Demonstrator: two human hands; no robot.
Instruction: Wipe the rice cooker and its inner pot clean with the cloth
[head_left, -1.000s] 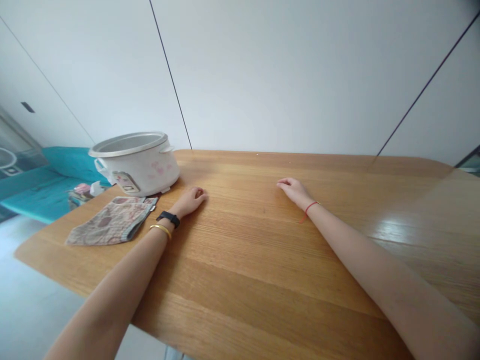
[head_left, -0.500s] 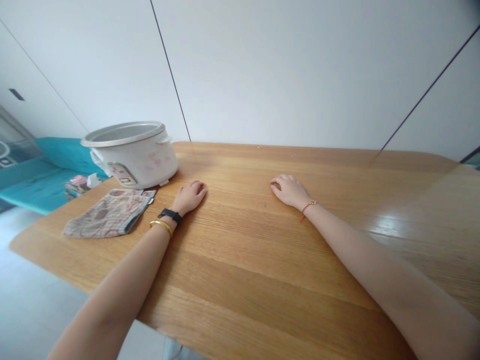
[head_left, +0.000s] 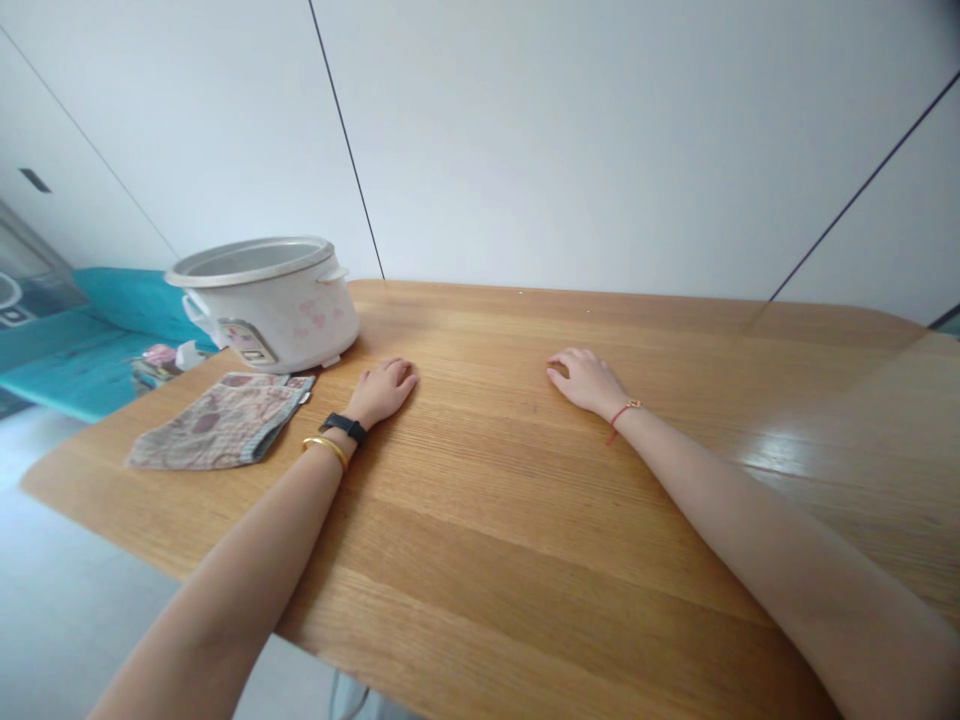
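On the wooden table (head_left: 465,500) rests my left hand (head_left: 381,390), its fingers loosely bent, holding nothing. A black watch band and a gold bangle circle that wrist. My right hand (head_left: 589,380) lies on the tabletop farther right, thumb apart from the fingers and nothing in it; a red string bracelet is on the wrist. Nearest to my left hand are a white rice cooker body (head_left: 292,320) with pink flowers, standing without a lid, and a folded patterned cloth (head_left: 214,425) in front of it. Neither hand touches them. The cooker's inside bottom is hidden.
A white panelled wall (head_left: 570,140) with dark seams runs behind the table. Beyond the table's left end stands a turquoise sofa (head_left: 67,370), with a small blurred pile of things (head_left: 161,362) beside the table edge.
The whole view has shifted very slightly. Both hands, the rice cooker and the cloth keep their places on the table.
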